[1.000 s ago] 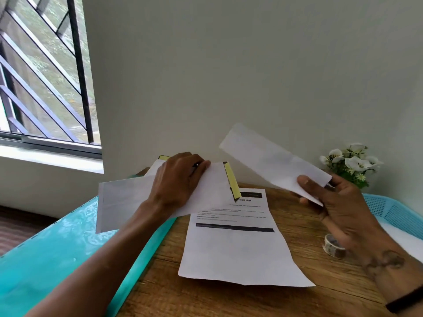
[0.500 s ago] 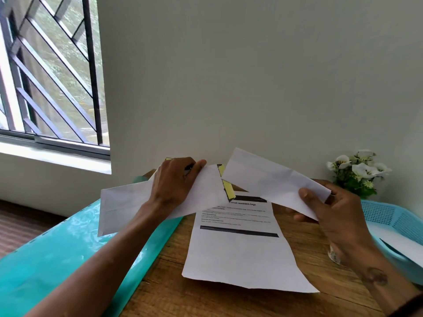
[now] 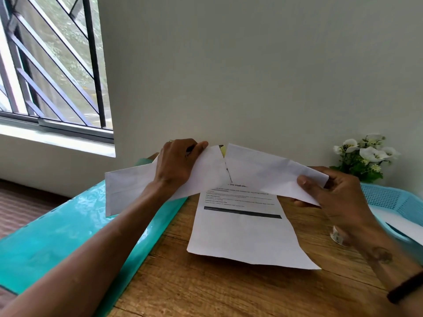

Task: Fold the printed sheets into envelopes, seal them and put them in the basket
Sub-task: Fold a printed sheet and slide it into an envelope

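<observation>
A: Start big. What carries it all?

B: A wooden worktop (image 3: 229,291) with a teal cover (image 3: 57,236) along its left. At the right edge sits the blue basket (image 3: 393,200), with something white lying in it.

A: And the paper?

B: One printed sheet (image 3: 245,234) lies flat in the middle, text at its far end, a dark bar across it, near edge slightly lifted. Above it, held in the air, are an envelope (image 3: 128,191) and a folded sheet (image 3: 270,172), their ends meeting at the centre, a yellow strip just showing at the envelope's mouth.

A: The hands?

B: The left hand (image 3: 176,163) grips the envelope from on top, fingers curled over its upper edge. The right hand (image 3: 329,197) pinches the folded sheet's far end, thumb on top.

A: So which step?

B: Insertion, I judge: the folded sheet's leading end is at the mouth. Next it needs the mouth kept open and the sheet slid in straight, or a corner may catch. Sealing and the basket come after.
</observation>
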